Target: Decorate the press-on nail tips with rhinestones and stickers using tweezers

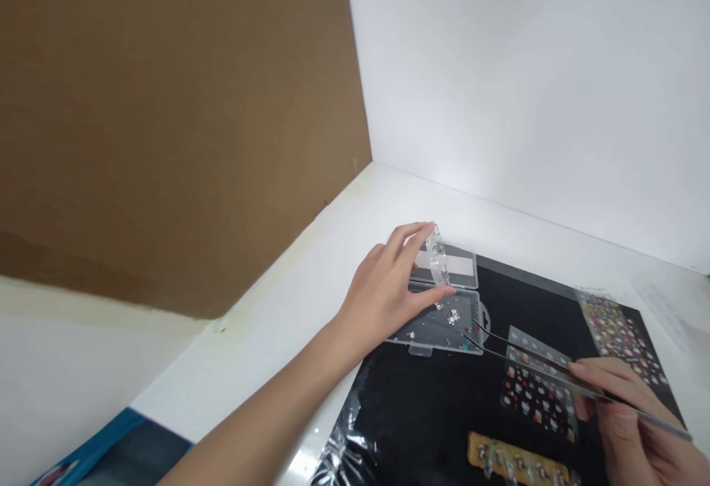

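My left hand [385, 282] pinches a clear, curved piece of plastic [438, 258] on edge between thumb and fingertips, with small dark specks showing on it. Beneath that hand lies an open clear plastic box [444, 342], its hinged lid [463, 268] laid back. Loose rhinestones and tiny white charms [453, 316] are scattered in the box, and part of it is hidden by the hand. Long metal tweezers [546, 368] are gripped in my right hand [626, 412]. Their two tips are apart, over the right end of the box.
Sticker sheets [538, 401] lie on the black mat [421, 405], and a colourful one [618, 323] is farther right. A wooden holder [515, 462] with several clear nail tips sits at the bottom. A brown board [183, 116] and a white wall [532, 79] border the white table [310, 271].
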`<state>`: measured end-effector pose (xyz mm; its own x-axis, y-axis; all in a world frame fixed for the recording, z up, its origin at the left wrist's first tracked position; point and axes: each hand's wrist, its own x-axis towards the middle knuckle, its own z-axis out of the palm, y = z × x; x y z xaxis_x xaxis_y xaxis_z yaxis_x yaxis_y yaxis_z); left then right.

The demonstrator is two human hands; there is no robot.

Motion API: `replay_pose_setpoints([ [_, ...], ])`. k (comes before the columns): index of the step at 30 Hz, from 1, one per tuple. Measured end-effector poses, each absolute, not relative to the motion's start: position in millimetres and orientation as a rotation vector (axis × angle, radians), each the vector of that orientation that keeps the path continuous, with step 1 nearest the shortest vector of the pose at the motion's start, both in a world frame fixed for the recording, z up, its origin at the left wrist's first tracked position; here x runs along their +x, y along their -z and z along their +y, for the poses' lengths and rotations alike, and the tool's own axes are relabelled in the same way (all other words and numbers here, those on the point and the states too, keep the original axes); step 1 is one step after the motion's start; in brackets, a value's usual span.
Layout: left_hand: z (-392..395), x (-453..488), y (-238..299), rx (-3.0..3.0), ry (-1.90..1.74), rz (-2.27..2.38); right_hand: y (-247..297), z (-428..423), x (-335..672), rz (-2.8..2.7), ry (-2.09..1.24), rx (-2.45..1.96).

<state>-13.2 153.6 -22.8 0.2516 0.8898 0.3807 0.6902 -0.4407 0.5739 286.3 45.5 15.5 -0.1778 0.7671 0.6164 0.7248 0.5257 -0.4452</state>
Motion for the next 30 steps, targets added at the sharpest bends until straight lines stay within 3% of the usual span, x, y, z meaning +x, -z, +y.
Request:
replay_pose_setpoints([
  [5,154,-13,22,2.232,-0.973,1.406,-1,48,305,-2.064,0.160,-1.051],
  [11,154,-14,18,2.193,-0.955,1.221,13,50,305,-1.946,0.156,-0.966],
  [20,160,-13,35,2.243,-0.950,0.981,15,55,291,-1.670,-0.218,-1.062],
  [30,156,-11,28,1.681,-0.866,0.698,23,55,292,-0.930,-0.948,-1.256],
])
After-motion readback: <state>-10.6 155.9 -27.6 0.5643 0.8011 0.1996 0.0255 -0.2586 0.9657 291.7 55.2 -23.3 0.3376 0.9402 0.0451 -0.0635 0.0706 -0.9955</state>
